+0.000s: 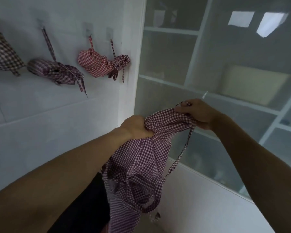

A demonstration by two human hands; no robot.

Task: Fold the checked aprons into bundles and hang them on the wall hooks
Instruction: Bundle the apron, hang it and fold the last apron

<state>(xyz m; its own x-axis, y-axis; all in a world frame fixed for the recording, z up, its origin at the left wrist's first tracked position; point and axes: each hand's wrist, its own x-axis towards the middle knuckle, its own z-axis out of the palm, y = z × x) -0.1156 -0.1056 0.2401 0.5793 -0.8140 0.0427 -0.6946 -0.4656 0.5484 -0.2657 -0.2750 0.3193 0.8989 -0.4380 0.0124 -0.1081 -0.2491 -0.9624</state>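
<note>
1. Apron in hand: purple-and-white check, held up in the air near the wall corner, between both hands; most of it hangs down loose in folds.
2. Left hand: fingers curled tight round a bunched wad of the cloth's top edge.
3. Right hand: pinches the other end of that edge, w/ a thin strap looped by the fingers and trailing down.
4. Handling, my guess: light, thin cotton, v. floppy, no stiffness, so it won't keep a fold unless pinned or wrapped. Not slippery, not fragile.
5. Best hold prob. the hem corners for folding; strap is the bit to tie round and hook.
6. Far left on the wall: a red check bundle and a purple bundle hang by straps from stick-on hooks.
</note>
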